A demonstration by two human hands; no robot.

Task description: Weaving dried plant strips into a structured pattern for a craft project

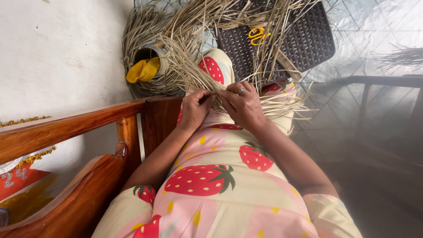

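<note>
1. At the far left, a polished wooden armrest [66, 132] is running across the view, with a white wall [57, 53] rising behind it and a scrap of orange and gold decoration [20, 176] showing beneath the rail.
2. Moving right, one woven straw container [147, 66] is sitting on the floor by the wall, holding one yellow cloth [143, 70]; dry strips are curling around it.
3. The left hand [194, 108] is resting on the lap of a strawberry-print dress [211, 176], its fingers curled closed and pinching the dry palm strips [198, 70] where they meet.
4. The right hand [243, 105], wearing one ring, is pressing against the same spot, its fingers bent closed on the strips directly opposite the left hand's.
5. The strips are fanning out from both hands over the knees, up towards the floor and across one dark plastic stool [299, 42].
6. One pair of yellow-handled scissors [259, 34] is lying on the stool, half under the strips.
7. Judging by the look of it, the weaving is sitting at an early stage: only a small worked section lies between the two hands, while the far larger share of the strips is lying loose and unwoven. They are too many and too tangled to count.
8. At the right, a grey tiled floor [374, 35] is showing.
</note>
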